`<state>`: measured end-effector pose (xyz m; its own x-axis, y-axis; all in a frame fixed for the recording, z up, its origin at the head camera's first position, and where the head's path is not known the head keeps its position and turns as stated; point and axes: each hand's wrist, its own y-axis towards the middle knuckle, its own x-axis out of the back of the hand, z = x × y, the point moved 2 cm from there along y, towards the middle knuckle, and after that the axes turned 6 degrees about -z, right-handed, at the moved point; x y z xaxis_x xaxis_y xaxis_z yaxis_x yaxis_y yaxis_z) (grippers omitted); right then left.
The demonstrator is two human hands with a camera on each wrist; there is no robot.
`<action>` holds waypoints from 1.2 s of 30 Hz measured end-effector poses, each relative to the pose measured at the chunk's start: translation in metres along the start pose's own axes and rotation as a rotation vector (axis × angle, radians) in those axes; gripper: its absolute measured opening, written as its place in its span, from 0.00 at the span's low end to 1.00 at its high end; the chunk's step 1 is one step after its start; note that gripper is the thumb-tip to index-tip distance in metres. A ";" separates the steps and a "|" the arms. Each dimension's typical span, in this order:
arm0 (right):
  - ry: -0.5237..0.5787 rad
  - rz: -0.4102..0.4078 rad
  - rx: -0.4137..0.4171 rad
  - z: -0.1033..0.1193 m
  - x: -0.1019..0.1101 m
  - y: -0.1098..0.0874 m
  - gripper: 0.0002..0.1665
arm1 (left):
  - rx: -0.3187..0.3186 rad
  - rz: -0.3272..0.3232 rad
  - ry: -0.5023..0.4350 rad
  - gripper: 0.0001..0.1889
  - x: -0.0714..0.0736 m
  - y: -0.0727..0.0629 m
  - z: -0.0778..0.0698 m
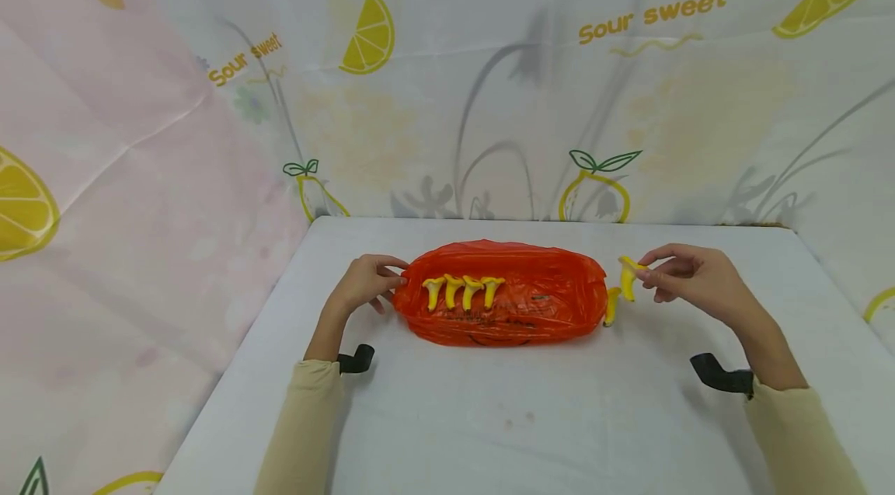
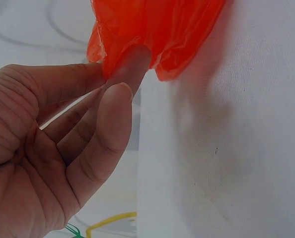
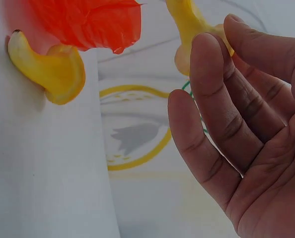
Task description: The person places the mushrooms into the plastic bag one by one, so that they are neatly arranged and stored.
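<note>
A red plastic bag (image 1: 538, 330) lies spread on the white table, its middle sunken like a tray. Several yellow trumpet-shaped mushrooms (image 1: 470, 291), chanterelle-like, stand in a row in its left half. My left hand (image 1: 365, 284) pinches the bag's left end; in the left wrist view, thumb and finger meet at the bag's crumpled edge (image 2: 157, 29). Right of the bag, my right hand (image 1: 692, 277) holds another yellow mushroom (image 1: 628, 277) between thumb and fingertips, raised off the table. Below it one more mushroom (image 3: 48, 69) lies against the bag's right end.
The white table (image 1: 545, 417) reaches to a printed cloth backdrop (image 1: 447, 114) with lemon pictures. A black band with a stub (image 1: 358, 359) sits on the left wrist, and a similar one (image 1: 720, 376) on the right.
</note>
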<state>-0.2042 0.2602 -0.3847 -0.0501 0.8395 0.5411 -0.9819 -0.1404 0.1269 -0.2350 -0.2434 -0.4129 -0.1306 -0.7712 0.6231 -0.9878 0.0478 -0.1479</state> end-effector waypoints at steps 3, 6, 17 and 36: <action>0.024 -0.003 0.008 0.003 -0.004 0.003 0.20 | -0.004 0.001 -0.002 0.18 0.000 0.000 0.000; 0.043 0.004 0.007 0.006 -0.008 0.007 0.20 | -0.004 0.002 -0.001 0.18 0.000 0.000 0.000; 0.105 0.056 0.019 0.021 -0.033 0.018 0.20 | -0.016 0.005 -0.012 0.18 -0.001 0.001 0.002; 0.131 0.138 -0.007 0.036 -0.086 0.037 0.20 | -0.018 -0.001 0.004 0.17 -0.002 0.002 0.002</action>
<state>-0.2293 0.1635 -0.3967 -0.2074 0.8737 0.4401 -0.9653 -0.2559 0.0531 -0.2360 -0.2426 -0.4161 -0.1300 -0.7689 0.6260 -0.9893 0.0583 -0.1339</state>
